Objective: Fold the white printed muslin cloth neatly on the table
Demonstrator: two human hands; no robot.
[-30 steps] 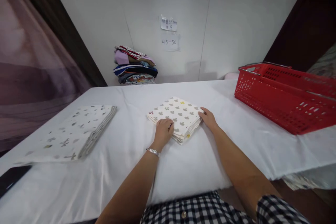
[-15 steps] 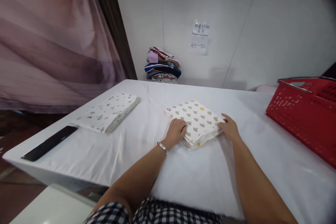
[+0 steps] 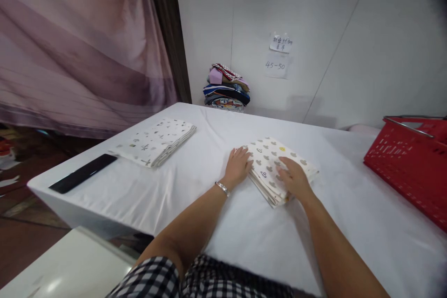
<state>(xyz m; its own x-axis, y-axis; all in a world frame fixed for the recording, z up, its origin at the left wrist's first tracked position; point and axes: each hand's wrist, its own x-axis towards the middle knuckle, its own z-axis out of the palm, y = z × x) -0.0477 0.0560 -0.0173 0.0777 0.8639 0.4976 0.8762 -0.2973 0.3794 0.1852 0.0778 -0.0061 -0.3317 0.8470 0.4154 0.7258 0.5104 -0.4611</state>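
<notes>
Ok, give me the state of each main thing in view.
Center cloth: folded, layers stacked
Left cloth: folded, lying flat
Black slab: lying flat
Red basket: upright, contents not visible
Cloth stack: folded, piled
Paper signs: stuck to wall
Curtain: hanging, draped

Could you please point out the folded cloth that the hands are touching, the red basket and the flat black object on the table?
Folded cloth [image 3: 267,158]: head view, on its patterned top face.
Red basket [image 3: 412,165]: head view, on its side wall.
Flat black object [image 3: 84,173]: head view, middle of its upper face.
</notes>
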